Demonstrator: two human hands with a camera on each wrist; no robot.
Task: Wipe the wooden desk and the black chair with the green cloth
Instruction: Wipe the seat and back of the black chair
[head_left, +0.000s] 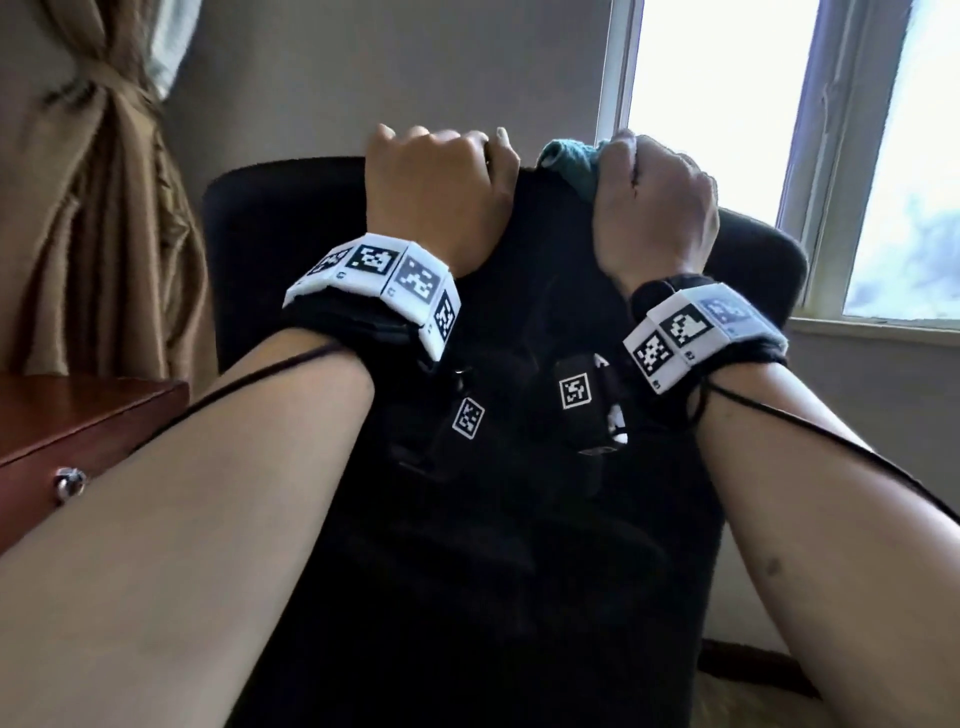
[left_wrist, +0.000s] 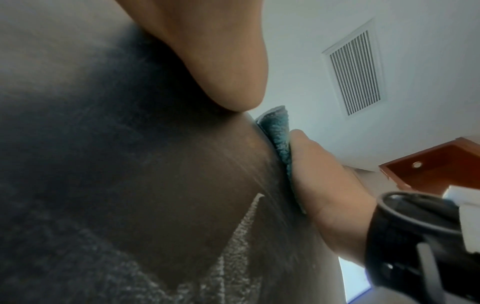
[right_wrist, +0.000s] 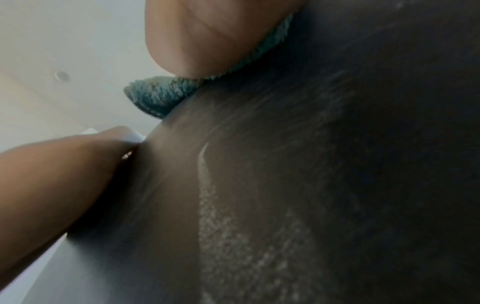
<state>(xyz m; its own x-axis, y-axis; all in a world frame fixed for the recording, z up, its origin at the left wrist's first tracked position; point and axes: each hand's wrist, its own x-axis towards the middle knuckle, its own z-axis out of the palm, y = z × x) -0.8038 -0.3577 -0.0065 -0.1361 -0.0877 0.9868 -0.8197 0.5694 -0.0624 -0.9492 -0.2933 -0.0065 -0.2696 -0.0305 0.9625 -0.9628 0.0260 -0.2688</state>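
The green cloth (head_left: 571, 166) lies bunched on the top edge of the black chair (head_left: 519, 467) back, pinched there by the right hand (head_left: 657, 208), whose fingers curl over it. The left hand (head_left: 436, 192) sits just beside it, its grip curled round the same edge. The wooden worktop (head_left: 78, 415) stands to the left, a window (head_left: 727, 130) behind.

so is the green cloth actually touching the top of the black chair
Touching. The right wrist view shows the green cloth pressed flat between the right hand and the black chair top edge, with no gap visible.
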